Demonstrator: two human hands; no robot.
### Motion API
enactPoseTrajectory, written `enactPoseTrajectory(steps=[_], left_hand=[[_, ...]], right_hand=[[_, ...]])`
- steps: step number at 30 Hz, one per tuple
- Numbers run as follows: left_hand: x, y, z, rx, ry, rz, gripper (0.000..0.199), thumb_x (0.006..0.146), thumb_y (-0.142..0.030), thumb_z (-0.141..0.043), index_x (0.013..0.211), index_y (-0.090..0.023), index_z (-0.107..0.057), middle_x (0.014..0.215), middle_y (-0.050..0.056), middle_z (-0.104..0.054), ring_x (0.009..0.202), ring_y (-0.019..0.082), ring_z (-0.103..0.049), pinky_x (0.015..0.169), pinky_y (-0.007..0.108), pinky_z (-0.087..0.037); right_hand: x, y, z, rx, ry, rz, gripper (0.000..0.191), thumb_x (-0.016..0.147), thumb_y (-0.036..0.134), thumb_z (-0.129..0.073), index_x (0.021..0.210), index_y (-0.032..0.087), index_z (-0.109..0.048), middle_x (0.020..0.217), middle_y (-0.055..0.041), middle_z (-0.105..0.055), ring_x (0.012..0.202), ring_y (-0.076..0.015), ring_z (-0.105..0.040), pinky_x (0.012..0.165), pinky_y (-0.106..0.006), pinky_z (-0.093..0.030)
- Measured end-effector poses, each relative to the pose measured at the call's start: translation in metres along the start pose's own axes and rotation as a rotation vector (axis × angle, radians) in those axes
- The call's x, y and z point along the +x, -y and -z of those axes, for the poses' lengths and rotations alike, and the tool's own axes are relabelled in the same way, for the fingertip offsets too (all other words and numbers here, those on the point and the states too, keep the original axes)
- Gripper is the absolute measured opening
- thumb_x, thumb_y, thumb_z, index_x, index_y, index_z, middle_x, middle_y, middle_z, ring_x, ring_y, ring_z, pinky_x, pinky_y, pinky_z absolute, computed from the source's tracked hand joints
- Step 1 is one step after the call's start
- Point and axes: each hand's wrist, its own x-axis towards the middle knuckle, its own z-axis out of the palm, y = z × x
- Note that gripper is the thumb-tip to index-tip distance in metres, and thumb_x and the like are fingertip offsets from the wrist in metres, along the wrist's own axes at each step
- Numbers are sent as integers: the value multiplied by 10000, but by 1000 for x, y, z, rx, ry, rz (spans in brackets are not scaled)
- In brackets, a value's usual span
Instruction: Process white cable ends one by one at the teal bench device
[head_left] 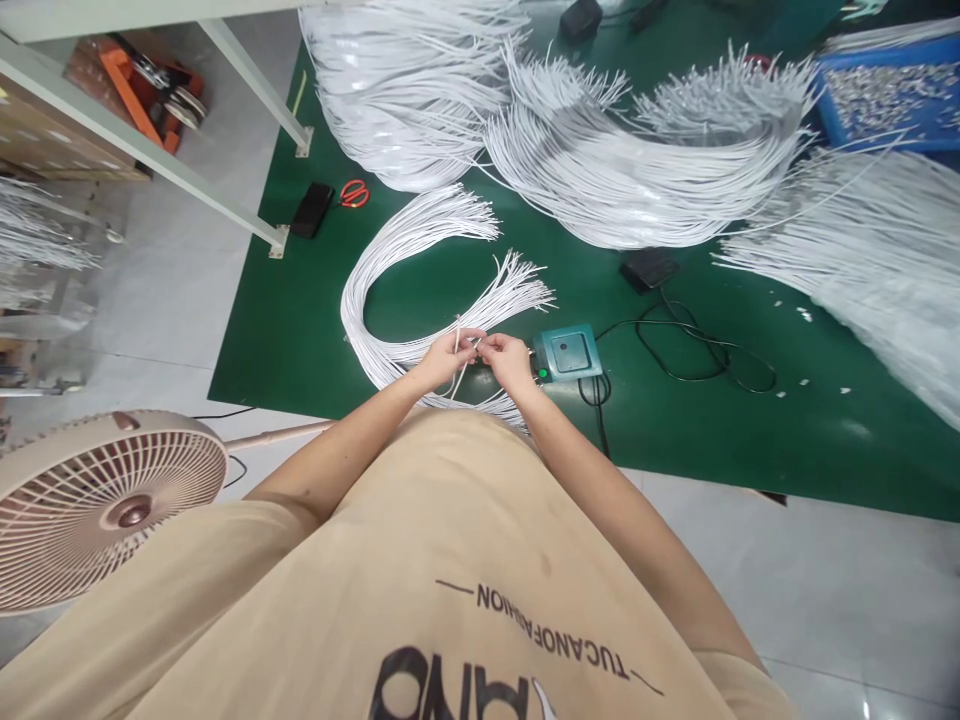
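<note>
My left hand (448, 358) pinches a thin white cable (458, 335) near its end, in front of my body. Close beside it, my right hand (508, 360) is closed with its fingertips at the same cable end; any small part between them is too small to make out. A curved bundle of white cables (360, 300) lies on the green table, its loose ends behind my hands and its near strands under them. Just right of my right hand sits a small teal machine (570, 353) with a green button (542, 373).
Large piles of white cables (405, 100) lie at the back and right. A blue tray (829, 95) holds small metal parts. Orange-handled scissors (354, 194) and a black box (313, 210) lie by the metal frame leg (277, 240). A fan (112, 510) stands at left; black cord (705, 370) trails right.
</note>
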Motion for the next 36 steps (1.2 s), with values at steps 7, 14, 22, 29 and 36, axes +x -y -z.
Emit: enactPoseTrajectory(steps=[7,14,22,29,36], left_hand=[[10,6,-4,-382,62,335,405,660,-36,-662,1058,-97,-618,665,8,-597,585,68,-558,536,187,-357],[22,31,-9,-186,-50,345,437,669,-42,-682,1086,-153,-613,639,-18,-611,593,92,-614,552,200,-405],[24,37,-13,-55,-46,195,415,658,-89,-710,1049,-134,-579,570,-46,-585,565,97,-604,529,198,-376],[26,46,-9,45,-33,102,444,641,-165,-730,1057,-142,-578,597,-36,-612,560,96,-574,526,206,-386],[28,50,-10,66,-45,55,484,594,-207,-766,1038,-144,-584,577,-51,-598,513,80,-522,516,207,-361]], right_hand=[[-1,-15,11,-925,-29,593,306,932,186,-340,904,141,-642,963,-133,-642,945,-236,-521,846,-336,-365],[19,-35,40,-1278,48,544,266,881,165,-450,1076,115,-624,1022,-161,-665,994,-283,-524,964,-405,-273],[24,-40,44,-1228,105,481,271,836,72,-433,935,119,-681,967,-151,-701,990,-262,-561,1046,-398,-244],[26,-24,22,-694,-23,222,228,865,261,-500,869,190,-717,946,-67,-705,902,-201,-598,794,-299,-414],[26,-17,14,-430,-61,1,198,699,415,-701,694,216,-704,706,-20,-686,691,-166,-596,676,-282,-414]])
